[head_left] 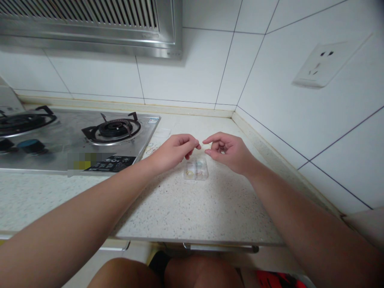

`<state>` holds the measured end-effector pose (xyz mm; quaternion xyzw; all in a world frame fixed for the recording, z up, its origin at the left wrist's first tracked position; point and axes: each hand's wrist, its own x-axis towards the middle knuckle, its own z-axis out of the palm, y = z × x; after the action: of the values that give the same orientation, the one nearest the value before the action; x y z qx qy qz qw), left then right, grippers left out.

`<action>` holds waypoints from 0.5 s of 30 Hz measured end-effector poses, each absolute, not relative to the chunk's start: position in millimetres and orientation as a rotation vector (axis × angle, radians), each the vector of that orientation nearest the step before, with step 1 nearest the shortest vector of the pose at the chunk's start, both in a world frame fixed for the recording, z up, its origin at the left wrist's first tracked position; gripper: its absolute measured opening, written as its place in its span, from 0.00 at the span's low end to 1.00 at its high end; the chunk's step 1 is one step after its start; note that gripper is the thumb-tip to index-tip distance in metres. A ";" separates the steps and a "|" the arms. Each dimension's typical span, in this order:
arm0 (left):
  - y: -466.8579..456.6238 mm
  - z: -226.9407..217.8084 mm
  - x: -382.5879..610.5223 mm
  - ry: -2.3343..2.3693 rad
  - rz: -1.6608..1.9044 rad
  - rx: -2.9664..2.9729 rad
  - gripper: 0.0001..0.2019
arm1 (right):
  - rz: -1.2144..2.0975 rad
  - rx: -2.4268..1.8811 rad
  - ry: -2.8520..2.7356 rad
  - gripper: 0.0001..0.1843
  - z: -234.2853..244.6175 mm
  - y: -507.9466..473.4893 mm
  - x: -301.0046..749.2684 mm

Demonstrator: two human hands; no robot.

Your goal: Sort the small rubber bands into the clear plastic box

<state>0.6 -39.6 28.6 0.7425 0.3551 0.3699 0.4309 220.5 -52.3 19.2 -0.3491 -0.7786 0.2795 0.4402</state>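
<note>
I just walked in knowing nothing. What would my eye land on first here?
Two bare hands meet above the speckled counter: the left hand and right hand pinch their fingertips nearly together, and anything between them is too small to see. Right below sits a small clear box holding little coloured rings. A steel gas stove lies at left, a white socket on the tiled wall at right.

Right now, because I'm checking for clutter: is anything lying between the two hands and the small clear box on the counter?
Nothing visible does. The left hand and right hand hover, fingertips almost meeting, just above the clear box on the counter. The stove lies apart, off to the left.
</note>
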 end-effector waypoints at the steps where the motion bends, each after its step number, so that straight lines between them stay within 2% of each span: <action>1: -38.9 28.5 0.2 0.890 0.929 1.855 0.15 | 0.694 -0.870 -1.931 0.14 19.2 -52.2 220.6; 15: -32.0 25.5 -2.4 0.997 1.008 1.874 0.12 | 0.752 -0.922 -2.027 0.12 20.5 -56.4 215.3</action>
<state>-2.4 -32.0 25.5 0.7358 0.3913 0.3959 0.3857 215.3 -56.4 20.5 -0.3619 -0.7958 0.2951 0.3855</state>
